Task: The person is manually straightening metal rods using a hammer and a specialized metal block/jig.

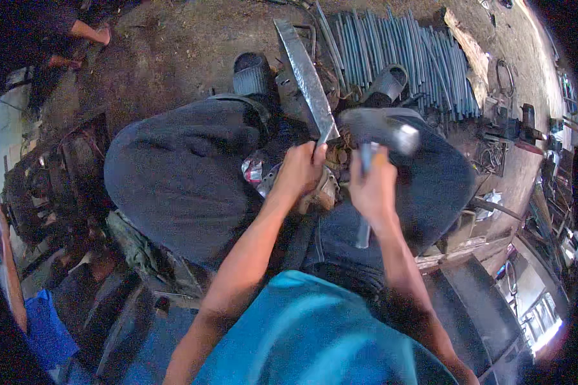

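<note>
A long, hammer-marked machete blade point(305, 77) slants up and away from me between my knees, its narrow end toward my body. My left hand point(300, 168) is closed round that narrow end. To the right, my right hand point(374, 186) grips a hammer point(363, 234) by its handle. The hammer's shiny head is smeared by motion above my right thigh, apart from the blade. Under and beside the blade are a dark metal block point(291, 96) and a worn brownish piece point(321, 196), partly hidden by my left hand.
Many metal rods point(404, 58) lie side by side beyond my right foot, beside a split piece of wood point(467, 54). A dark vise-like tool point(523, 125) stands at right. Another person's foot point(96, 33) shows at upper left, and a bare arm point(11, 276) at the left edge.
</note>
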Demonstrator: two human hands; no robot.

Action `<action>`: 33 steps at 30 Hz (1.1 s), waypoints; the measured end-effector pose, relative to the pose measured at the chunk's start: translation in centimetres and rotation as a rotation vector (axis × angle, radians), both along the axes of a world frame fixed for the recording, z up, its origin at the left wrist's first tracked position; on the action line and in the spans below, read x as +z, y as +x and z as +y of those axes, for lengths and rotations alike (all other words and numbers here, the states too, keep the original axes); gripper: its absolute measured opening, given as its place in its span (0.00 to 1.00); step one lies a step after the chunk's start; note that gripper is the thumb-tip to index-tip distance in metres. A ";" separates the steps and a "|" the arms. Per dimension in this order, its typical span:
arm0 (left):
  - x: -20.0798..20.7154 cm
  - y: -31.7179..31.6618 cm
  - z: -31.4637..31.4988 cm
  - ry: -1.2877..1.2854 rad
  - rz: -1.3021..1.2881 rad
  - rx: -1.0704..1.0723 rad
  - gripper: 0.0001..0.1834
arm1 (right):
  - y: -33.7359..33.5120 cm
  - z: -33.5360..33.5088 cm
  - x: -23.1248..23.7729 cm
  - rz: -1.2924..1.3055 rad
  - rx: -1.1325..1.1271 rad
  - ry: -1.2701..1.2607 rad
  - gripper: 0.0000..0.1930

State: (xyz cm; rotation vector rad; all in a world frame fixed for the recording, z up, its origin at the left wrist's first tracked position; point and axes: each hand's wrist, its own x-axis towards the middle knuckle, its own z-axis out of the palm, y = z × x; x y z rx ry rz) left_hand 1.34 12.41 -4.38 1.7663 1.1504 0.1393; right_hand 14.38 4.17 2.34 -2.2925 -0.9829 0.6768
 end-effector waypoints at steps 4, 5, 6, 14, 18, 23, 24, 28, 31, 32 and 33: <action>0.1 0.7 0.6 -0.073 0.065 0.063 0.22 | 3.8 2.5 -1.9 0.107 0.005 -0.095 0.14; 0.4 -0.6 0.2 -0.139 0.064 0.066 0.22 | 3.6 3.1 -0.4 0.129 -0.050 -0.041 0.14; 0.1 -0.5 0.5 -0.185 0.034 0.073 0.23 | 4.1 3.2 1.4 0.103 -0.083 -0.001 0.14; -1.1 -1.3 -0.2 -0.230 -0.014 0.050 0.25 | 4.0 1.8 9.9 -0.135 -0.259 0.428 0.12; -1.2 0.0 -0.3 -0.266 -0.071 0.025 0.25 | 0.6 0.1 -0.7 0.000 0.076 -0.117 0.12; 3.1 -1.1 -1.3 -0.132 -0.068 0.056 0.23 | 2.0 0.9 -3.6 0.045 0.060 -0.117 0.14; 4.2 -0.5 -0.6 -0.150 -0.166 0.049 0.22 | 2.4 1.0 -3.8 0.034 0.050 -0.084 0.14; 13.2 -0.7 -0.2 -0.124 -0.295 0.058 0.15 | 2.1 -1.0 -4.7 0.387 -0.114 0.160 0.10; 18.8 -1.7 -1.5 -0.001 -0.348 0.032 0.12 | 1.2 -1.3 -2.0 1.061 -0.125 0.065 0.10; 19.9 -2.2 -2.1 0.062 -0.363 0.021 0.10 | 0.6 -1.3 -1.8 1.083 -0.136 0.015 0.10; 20.7 -2.4 -2.6 0.110 -0.404 0.008 0.08 | 0.0 -1.9 -4.2 1.020 -0.076 0.050 0.10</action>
